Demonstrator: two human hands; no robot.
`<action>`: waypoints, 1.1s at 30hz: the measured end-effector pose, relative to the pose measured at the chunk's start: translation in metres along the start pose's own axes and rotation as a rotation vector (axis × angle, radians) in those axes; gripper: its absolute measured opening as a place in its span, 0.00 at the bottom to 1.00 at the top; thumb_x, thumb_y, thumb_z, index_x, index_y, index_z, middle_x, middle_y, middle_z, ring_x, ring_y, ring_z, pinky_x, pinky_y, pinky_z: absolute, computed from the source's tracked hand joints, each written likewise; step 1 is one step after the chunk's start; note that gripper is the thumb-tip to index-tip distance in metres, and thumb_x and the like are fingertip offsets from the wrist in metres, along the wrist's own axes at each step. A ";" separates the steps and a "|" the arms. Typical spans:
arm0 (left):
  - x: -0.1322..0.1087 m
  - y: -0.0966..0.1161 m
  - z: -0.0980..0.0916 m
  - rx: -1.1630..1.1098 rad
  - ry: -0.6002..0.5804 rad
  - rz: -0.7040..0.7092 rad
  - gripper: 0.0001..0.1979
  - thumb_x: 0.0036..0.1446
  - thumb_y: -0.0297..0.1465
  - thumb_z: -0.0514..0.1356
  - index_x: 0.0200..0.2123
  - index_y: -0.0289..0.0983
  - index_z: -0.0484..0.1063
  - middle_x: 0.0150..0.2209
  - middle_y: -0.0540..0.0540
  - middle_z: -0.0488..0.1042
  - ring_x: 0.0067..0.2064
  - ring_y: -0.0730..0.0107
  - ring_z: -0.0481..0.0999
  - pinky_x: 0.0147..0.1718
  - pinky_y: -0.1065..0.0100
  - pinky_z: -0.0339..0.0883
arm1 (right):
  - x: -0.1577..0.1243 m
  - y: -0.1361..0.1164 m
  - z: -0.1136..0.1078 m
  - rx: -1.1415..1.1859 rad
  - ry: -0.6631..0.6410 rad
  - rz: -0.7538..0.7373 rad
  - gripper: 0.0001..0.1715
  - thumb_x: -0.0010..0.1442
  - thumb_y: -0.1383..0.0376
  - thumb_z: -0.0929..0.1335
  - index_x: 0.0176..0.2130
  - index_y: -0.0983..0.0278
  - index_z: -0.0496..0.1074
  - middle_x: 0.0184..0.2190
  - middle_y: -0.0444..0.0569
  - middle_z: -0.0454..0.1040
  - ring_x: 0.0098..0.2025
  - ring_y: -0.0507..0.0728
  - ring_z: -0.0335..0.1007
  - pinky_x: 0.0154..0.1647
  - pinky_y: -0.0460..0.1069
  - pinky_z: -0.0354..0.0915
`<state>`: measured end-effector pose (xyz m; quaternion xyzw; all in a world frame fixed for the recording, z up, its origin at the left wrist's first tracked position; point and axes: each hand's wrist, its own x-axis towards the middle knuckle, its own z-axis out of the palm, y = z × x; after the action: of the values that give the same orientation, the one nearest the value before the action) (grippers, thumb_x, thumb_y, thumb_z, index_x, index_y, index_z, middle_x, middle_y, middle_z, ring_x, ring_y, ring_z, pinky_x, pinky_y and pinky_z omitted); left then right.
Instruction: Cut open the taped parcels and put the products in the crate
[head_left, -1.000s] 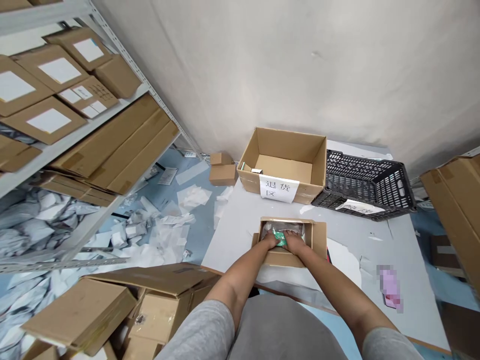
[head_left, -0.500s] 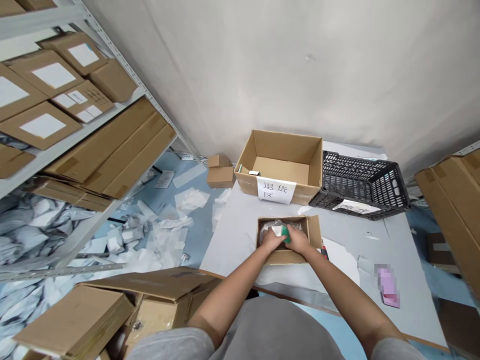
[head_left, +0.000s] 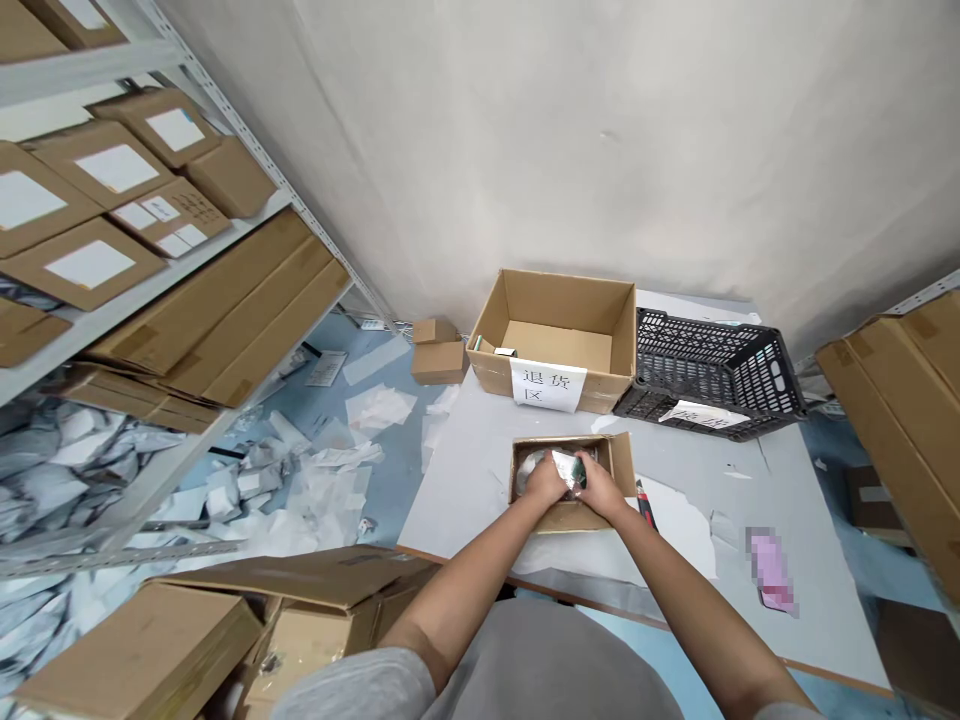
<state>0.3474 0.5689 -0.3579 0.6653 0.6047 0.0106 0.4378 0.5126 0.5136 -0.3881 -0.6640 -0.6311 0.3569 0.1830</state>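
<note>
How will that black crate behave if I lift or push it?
The black crate is probably light for its size, given its open lattice walls. Its sides don't sag, suggesting stiffness; its low, wide shape should resist tipping.

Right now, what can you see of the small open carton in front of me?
The small open carton looks like brown cardboard, rectangular, upright on the pale table. One flap spreads outward on its right. At its opening, your left grip and right grip hold a shiny packet; contact with the walls is unclear.
</note>
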 end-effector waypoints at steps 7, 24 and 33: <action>-0.018 0.012 -0.020 0.122 0.118 -0.042 0.33 0.51 0.36 0.71 0.60 0.38 0.68 0.53 0.36 0.82 0.55 0.46 0.81 0.49 0.59 0.72 | 0.009 -0.003 -0.007 -0.306 -0.130 0.197 0.41 0.57 0.69 0.75 0.66 0.62 0.64 0.65 0.64 0.71 0.66 0.70 0.70 0.63 0.59 0.67; -0.065 0.047 -0.096 -0.204 0.729 0.440 0.27 0.54 0.38 0.73 0.55 0.42 0.72 0.47 0.43 0.74 0.55 0.48 0.74 0.56 0.54 0.70 | 0.001 -0.087 -0.047 0.257 0.206 -0.239 0.53 0.54 0.57 0.79 0.71 0.57 0.59 0.65 0.59 0.72 0.66 0.71 0.70 0.65 0.64 0.67; -0.022 0.043 -0.115 -0.706 0.133 0.708 0.33 0.60 0.52 0.69 0.62 0.41 0.75 0.60 0.39 0.73 0.63 0.52 0.73 0.64 0.54 0.66 | 0.006 -0.097 -0.076 0.886 0.276 -0.218 0.39 0.53 0.52 0.81 0.58 0.54 0.67 0.59 0.54 0.79 0.59 0.65 0.77 0.62 0.61 0.71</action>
<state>0.3132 0.6213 -0.2502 0.6388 0.3283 0.4047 0.5660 0.4973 0.5479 -0.2713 -0.4931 -0.4537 0.4789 0.5671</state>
